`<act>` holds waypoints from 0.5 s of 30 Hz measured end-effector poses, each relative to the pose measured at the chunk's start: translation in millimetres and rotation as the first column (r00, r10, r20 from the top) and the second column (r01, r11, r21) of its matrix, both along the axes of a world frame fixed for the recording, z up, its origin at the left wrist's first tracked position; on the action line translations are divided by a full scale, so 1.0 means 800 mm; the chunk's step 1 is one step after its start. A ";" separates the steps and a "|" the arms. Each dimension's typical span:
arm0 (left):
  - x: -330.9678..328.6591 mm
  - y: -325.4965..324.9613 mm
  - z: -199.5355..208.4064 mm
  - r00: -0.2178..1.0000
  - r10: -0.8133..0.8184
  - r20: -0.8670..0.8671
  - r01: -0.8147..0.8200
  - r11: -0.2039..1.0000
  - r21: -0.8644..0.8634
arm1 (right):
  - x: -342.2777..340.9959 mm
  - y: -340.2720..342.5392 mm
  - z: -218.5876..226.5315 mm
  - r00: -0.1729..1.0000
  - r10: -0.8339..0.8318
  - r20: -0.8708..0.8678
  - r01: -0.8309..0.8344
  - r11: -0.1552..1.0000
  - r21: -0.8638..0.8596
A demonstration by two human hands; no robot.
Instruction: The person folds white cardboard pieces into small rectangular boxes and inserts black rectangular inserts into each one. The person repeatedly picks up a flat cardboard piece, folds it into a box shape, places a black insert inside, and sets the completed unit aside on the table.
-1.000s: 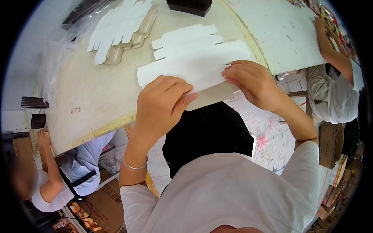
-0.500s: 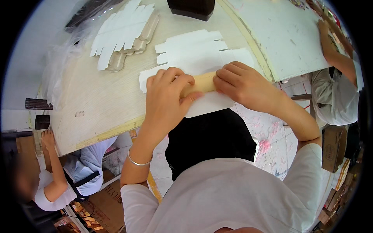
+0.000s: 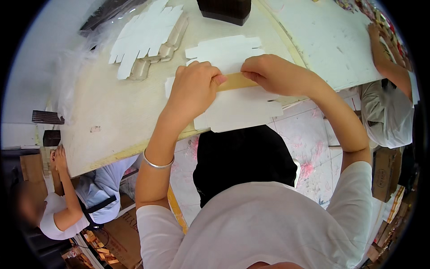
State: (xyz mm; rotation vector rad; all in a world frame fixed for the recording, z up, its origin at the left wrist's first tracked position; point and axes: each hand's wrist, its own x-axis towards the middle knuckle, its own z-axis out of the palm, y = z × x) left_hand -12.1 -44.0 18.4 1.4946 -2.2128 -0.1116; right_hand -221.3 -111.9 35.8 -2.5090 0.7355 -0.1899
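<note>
A flat white die-cut box blank (image 3: 242, 110) lies on the table in front of me, its near edge reaching past the table edge. Across its middle runs a tan strip (image 3: 238, 81); whether it is paper or thin board I cannot tell. My left hand (image 3: 193, 87) is closed on the strip's left end, thumb against it. At the other end, my right hand (image 3: 280, 74) grips it with curled fingers. Both hands press down over the blank and cover the strip's ends and part of the side flaps.
More white box blanks (image 3: 145, 33) lie stacked at the far left, near clear plastic sheeting (image 3: 74, 80). A dark brown box (image 3: 224, 10) stands at the far edge. Co-workers' hands show at left (image 3: 59, 159) and right (image 3: 378, 42). Small dark boxes (image 3: 51, 138) sit at the left.
Both hands have moved away from me with the strip. It looked broader and curved before, and shows flat and narrower now. More of the blank's near part is uncovered.
</note>
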 end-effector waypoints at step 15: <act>0.008 0.066 0.024 0.555 0.333 -0.762 0.193 0.840 0.507 | -0.030 0.105 0.004 0.850 0.348 0.396 -0.096 0.841 -0.532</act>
